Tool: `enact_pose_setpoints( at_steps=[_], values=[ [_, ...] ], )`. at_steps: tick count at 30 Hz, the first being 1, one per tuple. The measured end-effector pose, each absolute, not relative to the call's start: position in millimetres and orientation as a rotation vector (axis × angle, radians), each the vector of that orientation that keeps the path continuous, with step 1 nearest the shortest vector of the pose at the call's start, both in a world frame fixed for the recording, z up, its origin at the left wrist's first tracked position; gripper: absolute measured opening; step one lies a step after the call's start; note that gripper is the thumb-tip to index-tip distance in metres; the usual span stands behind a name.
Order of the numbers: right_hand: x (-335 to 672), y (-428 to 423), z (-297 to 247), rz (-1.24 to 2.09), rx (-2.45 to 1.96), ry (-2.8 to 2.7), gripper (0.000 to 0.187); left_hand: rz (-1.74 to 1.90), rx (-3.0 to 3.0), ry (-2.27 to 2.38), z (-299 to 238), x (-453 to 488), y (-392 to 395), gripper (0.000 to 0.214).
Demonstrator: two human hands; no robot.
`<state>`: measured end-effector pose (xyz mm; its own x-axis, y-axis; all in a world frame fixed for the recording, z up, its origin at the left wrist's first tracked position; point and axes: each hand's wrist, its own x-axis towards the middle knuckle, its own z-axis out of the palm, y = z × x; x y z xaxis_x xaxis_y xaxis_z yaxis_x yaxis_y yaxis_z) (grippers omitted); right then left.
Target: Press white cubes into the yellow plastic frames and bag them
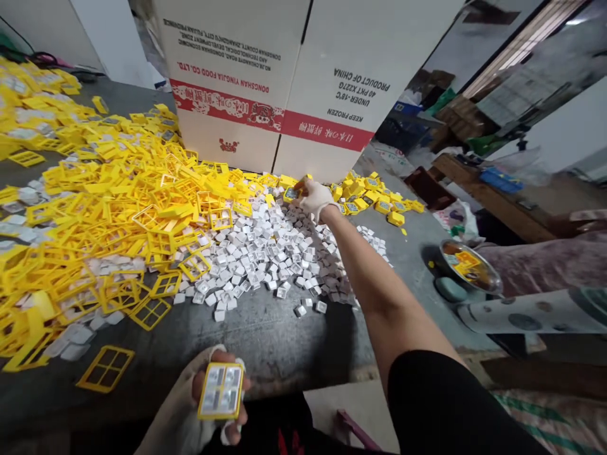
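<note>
My left hand [192, 404], in a whitish glove with bare fingertips, is closed around a yellow four-pane window frame [219, 391] near the table's front edge. Shiny clear-grey squares fill its panes. My right hand [317, 197], gloved the same way, is stretched out to the foot of the large carton, with its fingers bent down. A yellow piece with a grey face [291, 193] is at its fingertips; whether they grip it is hard to see. Below that hand spreads a heap of small white square pieces [265, 246]. To the left lies a big heap of yellow window frames [156, 208].
A tall white carton [237, 50] with upside-down printing stands at the back of the dark table [279, 341]. Yellow blocks [365, 193] lie beside it. A loose frame [107, 368] rests at front left. At right, a metal bowl [469, 265] stands by another person's sleeve [545, 262].
</note>
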<state>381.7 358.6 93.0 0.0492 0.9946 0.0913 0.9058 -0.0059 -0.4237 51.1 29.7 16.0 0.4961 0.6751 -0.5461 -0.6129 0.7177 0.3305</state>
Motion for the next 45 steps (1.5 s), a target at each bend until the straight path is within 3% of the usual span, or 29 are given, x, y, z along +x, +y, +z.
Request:
enact_pose_setpoints(
  at_steps=[6,12,15,20,24,28,32,38,41,45],
  values=[
    [362,211,104,0.401,-1.467,-2.341,0.055,0.962,0.232,0.940,56,63,19,0.047],
    [298,87,75,0.015,-1.061,-3.019,0.048,0.996,0.204,0.956,40,54,-21,0.028],
    [297,77,62,0.214,-0.940,-2.931,0.051,1.023,0.152,0.978,37,52,-35,0.012],
    [328,83,49,0.345,-1.379,-2.271,0.045,1.091,0.143,0.937,36,45,-50,0.016],
    [309,76,43,0.395,-1.693,-2.407,0.071,1.148,0.195,0.887,33,41,-57,0.014],
    [285,66,49,0.329,-1.694,-2.584,0.066,1.177,0.242,0.861,30,38,-64,0.015],
    [292,67,57,0.395,-1.509,-2.604,0.080,1.179,0.239,0.866,31,36,-67,0.018],
    [272,64,66,0.255,-1.858,-2.544,0.075,1.187,0.237,0.903,32,40,-67,0.021],
    [262,48,72,0.312,-1.620,-2.575,0.065,1.170,0.266,0.857,33,42,-68,0.028],
    [265,15,79,0.540,-1.034,-2.466,0.068,1.167,0.277,0.797,37,44,-71,0.027]
  ],
)
